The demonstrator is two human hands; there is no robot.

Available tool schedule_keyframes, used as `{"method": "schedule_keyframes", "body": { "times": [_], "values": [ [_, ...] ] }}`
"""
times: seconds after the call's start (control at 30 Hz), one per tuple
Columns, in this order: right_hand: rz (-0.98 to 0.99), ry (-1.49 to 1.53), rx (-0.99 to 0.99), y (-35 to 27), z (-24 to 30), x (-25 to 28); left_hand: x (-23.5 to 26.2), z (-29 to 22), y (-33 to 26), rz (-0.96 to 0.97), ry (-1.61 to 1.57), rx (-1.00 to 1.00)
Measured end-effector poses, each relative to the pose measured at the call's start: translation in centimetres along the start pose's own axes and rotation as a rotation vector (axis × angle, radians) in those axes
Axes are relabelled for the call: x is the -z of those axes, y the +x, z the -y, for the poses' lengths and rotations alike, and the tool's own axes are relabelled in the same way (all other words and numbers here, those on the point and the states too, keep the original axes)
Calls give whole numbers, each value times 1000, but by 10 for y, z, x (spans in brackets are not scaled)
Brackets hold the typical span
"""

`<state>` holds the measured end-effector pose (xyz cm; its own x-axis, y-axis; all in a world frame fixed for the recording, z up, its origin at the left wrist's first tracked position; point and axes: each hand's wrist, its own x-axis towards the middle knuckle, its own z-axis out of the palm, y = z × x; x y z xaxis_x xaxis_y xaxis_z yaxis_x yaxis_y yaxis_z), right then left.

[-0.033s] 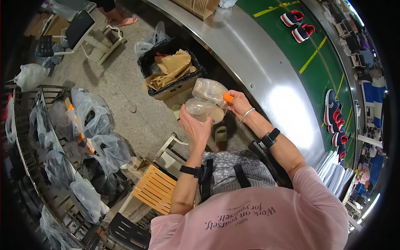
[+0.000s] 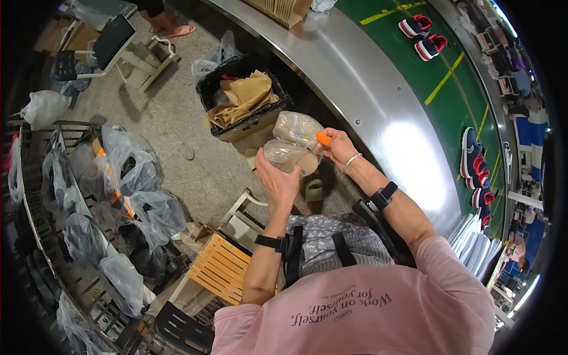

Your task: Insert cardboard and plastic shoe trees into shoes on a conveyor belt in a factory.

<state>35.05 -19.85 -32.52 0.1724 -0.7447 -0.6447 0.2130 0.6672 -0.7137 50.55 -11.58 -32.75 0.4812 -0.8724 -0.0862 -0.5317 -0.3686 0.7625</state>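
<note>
Though transparent, plastic (image 2: 283,152) between hands (image 2: 279,180) (image 2: 340,148)

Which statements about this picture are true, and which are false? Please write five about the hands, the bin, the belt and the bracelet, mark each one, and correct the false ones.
1. The right hand holds an orange thing. True.
2. Brown paper lies in the bin. True.
3. The left hand is inside the bin. False: it holds a clear pack.
4. Shoes are on the green belt. True.
5. The bracelet is on the left wrist. False: it is on the right one.
</note>
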Motion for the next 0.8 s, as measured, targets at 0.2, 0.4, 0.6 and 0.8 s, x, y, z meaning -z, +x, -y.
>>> {"method": "schedule_keyframes", "body": {
  "times": [0.2,0.4,0.6,0.8],
  "values": [
    [-18,-15,-18,-1,-4,-1,4,5,-2,30,-31,4],
    [-14,-9,-25,-7,-8,6,4,7,-10,15,-19,-56],
    [-14,1,-37,-13,-7,13,3,4,-19,12,-9,-89],
    [14,20,-45,-15,-4,24,0,0,-25,17,-29,-120]
  ]
}}
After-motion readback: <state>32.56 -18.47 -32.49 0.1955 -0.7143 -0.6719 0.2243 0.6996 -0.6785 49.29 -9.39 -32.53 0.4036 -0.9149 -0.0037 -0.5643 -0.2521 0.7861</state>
